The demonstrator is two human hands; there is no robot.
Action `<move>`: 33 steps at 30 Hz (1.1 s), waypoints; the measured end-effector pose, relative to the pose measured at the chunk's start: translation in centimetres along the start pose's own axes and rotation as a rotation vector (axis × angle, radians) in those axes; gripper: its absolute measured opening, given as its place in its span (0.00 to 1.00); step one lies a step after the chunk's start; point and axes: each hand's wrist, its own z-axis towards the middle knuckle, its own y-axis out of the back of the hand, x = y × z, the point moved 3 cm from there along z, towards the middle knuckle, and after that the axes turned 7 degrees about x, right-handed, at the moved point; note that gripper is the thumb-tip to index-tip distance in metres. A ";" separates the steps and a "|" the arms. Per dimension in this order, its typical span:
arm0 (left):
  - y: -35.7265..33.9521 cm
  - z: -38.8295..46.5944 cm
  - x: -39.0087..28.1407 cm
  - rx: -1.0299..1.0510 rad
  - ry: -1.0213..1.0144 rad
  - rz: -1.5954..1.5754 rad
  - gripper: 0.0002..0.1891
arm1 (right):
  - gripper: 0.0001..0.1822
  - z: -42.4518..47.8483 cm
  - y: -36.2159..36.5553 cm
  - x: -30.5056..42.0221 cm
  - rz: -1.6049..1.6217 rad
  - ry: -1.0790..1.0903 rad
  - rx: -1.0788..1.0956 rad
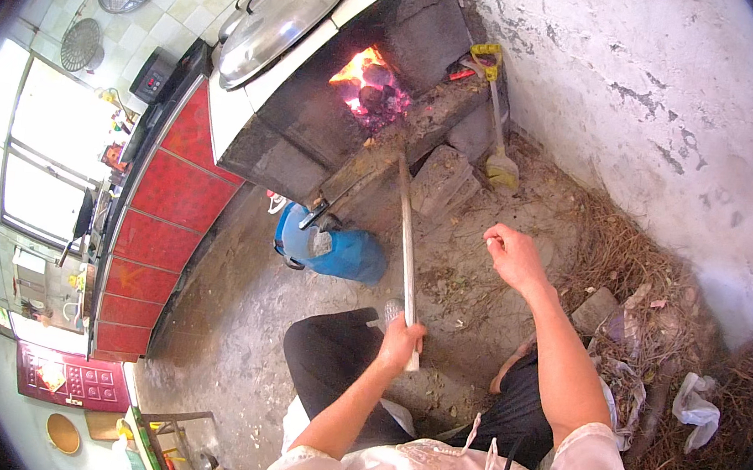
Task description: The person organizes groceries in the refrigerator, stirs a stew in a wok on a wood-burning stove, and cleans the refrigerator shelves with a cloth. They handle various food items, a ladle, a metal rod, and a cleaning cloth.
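Note:
My left hand (pixel 402 342) grips a long wooden pole (pixel 407 238) near its lower end. The pole's far end reaches the ash-strewn ledge (pixel 386 146) before the stove mouth, where its tip is hard to make out. Flames and glowing lumps of fuel (pixel 374 90) fill the opening in the dark masonry stove (pixel 289 150). My right hand (pixel 512 255) hovers over the dirt floor, fingers curled in and nothing visible in them. Left of the pole stands a blue plastic container (pixel 353 257), with a dark-handled metal tool (pixel 315 215) leaning across its rim.
A yellow-handled shovel (pixel 497 117) leans by the whitewashed wall (pixel 641 77). Nearby lies a rough block (pixel 447 180). Dry twigs (pixel 622 250) and a white plastic bag (pixel 695 409) lie to the right. A large metal lid (pixel 285 26) covers the stove top; red-fronted cabinets (pixel 163 233) line the left.

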 end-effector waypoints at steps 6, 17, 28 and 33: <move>-0.4 1.6 -5.4 -0.116 -0.170 -0.031 0.04 | 0.11 -0.2 0.4 0.2 0.018 -0.043 -0.002; -1.4 -0.1 -3.2 -0.057 -0.122 0.166 0.07 | 0.10 0.4 0.3 -0.5 0.032 -0.028 -0.025; -0.8 3.3 -6.0 0.023 -0.090 -0.192 0.04 | 0.10 0.2 0.5 -0.6 0.053 -0.062 -0.004; 0.5 4.8 -6.4 -0.128 -0.229 -0.223 0.04 | 0.11 0.2 0.4 -0.9 0.046 -0.053 0.006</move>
